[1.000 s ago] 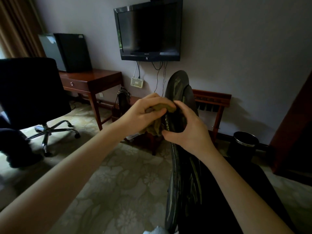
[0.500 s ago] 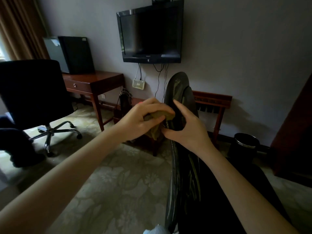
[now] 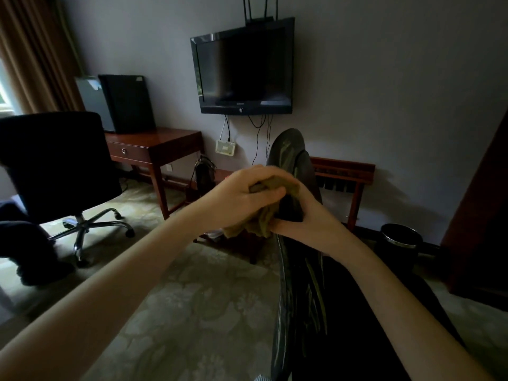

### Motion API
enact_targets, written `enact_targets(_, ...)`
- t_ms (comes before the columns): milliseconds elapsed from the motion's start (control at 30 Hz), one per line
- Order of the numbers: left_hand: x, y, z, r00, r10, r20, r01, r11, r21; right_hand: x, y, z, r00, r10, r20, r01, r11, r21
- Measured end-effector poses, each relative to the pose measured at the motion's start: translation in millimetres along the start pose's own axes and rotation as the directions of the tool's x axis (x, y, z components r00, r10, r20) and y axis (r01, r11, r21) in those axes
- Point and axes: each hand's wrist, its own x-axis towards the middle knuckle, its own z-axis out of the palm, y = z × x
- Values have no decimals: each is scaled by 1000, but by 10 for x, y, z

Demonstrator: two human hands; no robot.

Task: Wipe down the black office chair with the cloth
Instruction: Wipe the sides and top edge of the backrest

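Directly ahead of me, the black office chair (image 3: 299, 298) presents its backrest edge-on. Its long axis runs from the bottom of the view, close to my body, away and upward to a rounded top just beyond my hands. Both hands meet on that edge near its far end.

My left hand (image 3: 242, 196) is closed around the cloth (image 3: 261, 224), an olive rag. Its fingers bunch the cloth against the left face of the backrest, and a loose tail hangs below the fist. My right hand (image 3: 310, 224) sits on the opposite side, touching the cloth. It appears to clasp the edge between thumb and fingers, though the dark upholstery and the cloth hide its fingertips.

The controlling relation is as follows:
- The cloth hand is on the left side of the edge and the bracing hand is on the right.
- Only a short section of backrest lies beyond the hands, and most of its length lies between the hands and me.

I judge that the next stroke must follow this axis, with the left hand leading.

A second chair (image 3: 55, 160) stands well apart on the left.
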Motion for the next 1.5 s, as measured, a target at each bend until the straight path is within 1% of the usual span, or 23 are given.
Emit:
enact_targets(67, 117, 135, -25, 1000, 23, 8, -22, 998, -57, -40, -78, -75, 997, 29, 77, -33, 998, 45)
enact_targets(133, 283, 229, -27, 1000, 6, 18, -4, 991, -137, -56, -183, -136, 994, 40, 97, -55, 986, 156)
enact_targets(200, 441, 285, 6, 999, -12, 37, 20, 976, -219, 14, -237, -180, 998, 62, 7, -61, 947, 317)
enact_targets(267, 594, 291, 67, 997, -32, 74, 54, 947, -315, 137, -208, -238, 986, 117, -117, -57, 905, 422)
enact_targets(333, 720, 237, 99, 992, -84, 96, 115, 915, -388, 247, -140, -295, 973, 138, -187, -20, 853, 522)
enact_targets(400, 835, 146, 86, 982, -155, 105, 184, 904, -386, 346, -47, -359, 956, 185, -229, -17, 812, 584)
enact_targets(467, 950, 21, 56, 973, -211, 91, 230, 908, -351, 457, 51, -437, 927, 228, -296, -6, 801, 598)
enact_targets(500, 1008, -41, 36, 967, -247, 62, 254, 911, -325, 517, 91, -485, 907, 245, -342, 7, 803, 595)
enact_targets(567, 1116, -181, -2, 939, -340, -45, 322, 919, -226, 649, 183, -612, 841, 308, -444, 6, 816, 578)
enact_targets(633, 1218, -341, -9, 897, -425, -125, 415, 905, -97, 771, 302, -750, 779, 381, -498, -60, 836, 546)
enact_targets(667, 1265, -421, 5, 878, -457, -142, 451, 890, -74, 829, 368, -807, 762, 405, -505, -105, 847, 521)
enact_targets(767, 1394, -570, 79, 825, -534, -186, 523, 846, -109, 1025, 549, -933, 742, 419, -524, -204, 885, 419)
enact_targets(900, 1567, -670, 82, 822, -551, -142, 561, 826, 43, 1381, 714, -1062, 764, 399, -506, -282, 913, 294)
enact_targets(1000, 1618, -785, 64, 825, -547, -138, 559, 827, 63, 1637, 833, -1090, 785, 406, -469, -340, 914, 222)
enact_targets(1100, 1623, -823, 51, 844, -501, -190, 524, 846, 96, 1810, 915, -1041, 849, 396, -350, -378, 918, 121)
enact_targets(1133, 1615, -828, 41, 849, -500, -173, 519, 851, 86, 1856, 938, -1006, 862, 409, -300, -398, 912, 99)
enact_targets(1200, 1583, -812, 37, 850, -516, -104, 523, 851, 50, 1909, 966, -919, 854, 456, -250, -447, 889, 97)
enact_targets(1267, 1570, -829, 35, 856, -507, -103, 512, 858, 34, 1948, 1022, -850, 853, 454, -257, -441, 891, 111)
enact_targets(1333, 1570, -864, 34, 859, -496, -124, 502, 865, 18, 1981, 1070, -809, 872, 406, -274, -386, 914, 127)
enact_targets(1400, 1576, -887, 43, 852, -515, -99, 516, 857, -16, 2009, 1089, -787, 879, 372, -299, -345, 928, 139)
enact_targets(1433, 1584, -897, 53, 846, -524, -102, 523, 851, -36, 2026, 1110, -778, 878, 356, -318, -334, 934, 123)
enact_targets(1500, 1597, -911, 73, 845, -508, -168, 509, 860, -37, 2052, 1159, -755, 876, 314, -366, -318, 947, 51)
